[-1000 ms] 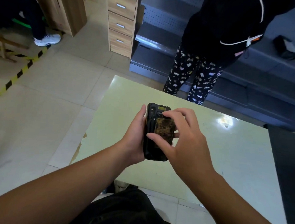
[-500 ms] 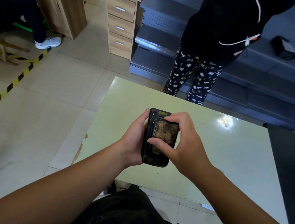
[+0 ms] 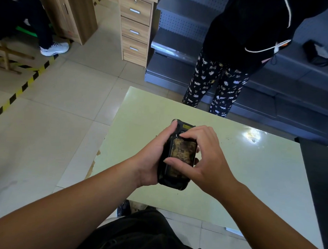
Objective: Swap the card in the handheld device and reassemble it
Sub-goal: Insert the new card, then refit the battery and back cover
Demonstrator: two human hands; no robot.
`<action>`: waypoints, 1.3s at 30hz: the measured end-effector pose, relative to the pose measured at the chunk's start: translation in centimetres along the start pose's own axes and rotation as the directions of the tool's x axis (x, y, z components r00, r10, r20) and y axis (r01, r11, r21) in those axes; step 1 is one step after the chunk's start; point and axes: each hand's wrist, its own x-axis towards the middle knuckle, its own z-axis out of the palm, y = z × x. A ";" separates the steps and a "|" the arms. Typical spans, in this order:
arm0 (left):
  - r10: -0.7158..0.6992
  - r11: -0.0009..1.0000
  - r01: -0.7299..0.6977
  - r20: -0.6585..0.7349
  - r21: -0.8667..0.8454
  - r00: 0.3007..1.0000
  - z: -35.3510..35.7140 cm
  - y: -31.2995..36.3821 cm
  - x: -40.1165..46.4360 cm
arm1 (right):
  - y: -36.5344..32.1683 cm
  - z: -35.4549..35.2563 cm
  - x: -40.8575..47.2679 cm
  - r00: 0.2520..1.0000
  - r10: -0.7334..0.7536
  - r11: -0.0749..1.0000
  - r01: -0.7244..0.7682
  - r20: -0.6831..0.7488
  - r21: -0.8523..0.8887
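Handheld device [image 3: 173, 173] lower now, right hand [image 3: 205, 160] clamped tighter

We are looking down over a pale green table [image 3: 250, 184] on a tiled floor [image 3: 66, 105]. Beyond it are standing grey shelving [image 3: 182, 40] and a wooden drawer unit [image 3: 134, 29]; striped tape [image 3: 20, 91] is running left.

A pale green table [image 3: 250, 184] stands on a floor of light tiles [image 3: 51, 138]. Its glossy top carries a bright glare patch [image 3: 251, 135] toward the far right corner — a few small dark specks beside that patch — and its near left edge is chipped [image 3: 93, 164], brown showing through.
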 end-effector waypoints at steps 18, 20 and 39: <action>0.027 0.998 -0.029 -0.026 -0.058 0.999 0.0 0.4 -0.6 | -0.3 -0.5 -0.1 0.997 -0.053 0.987 0.060 -0.052 0.149; 0.015 1.000 -0.015 -0.012 -0.022 1.000 0.2 0.5 -0.8 | -0.2 -0.3 -0.4 0.998 -0.036 0.991 0.042 -0.049 0.126; 0.080 0.993 -0.074 0.061 -0.094 0.995 1.2 0.3 -1.6 | -1.3 -3.5 2.5 0.900 0.398 0.817 -0.258 -0.179 0.517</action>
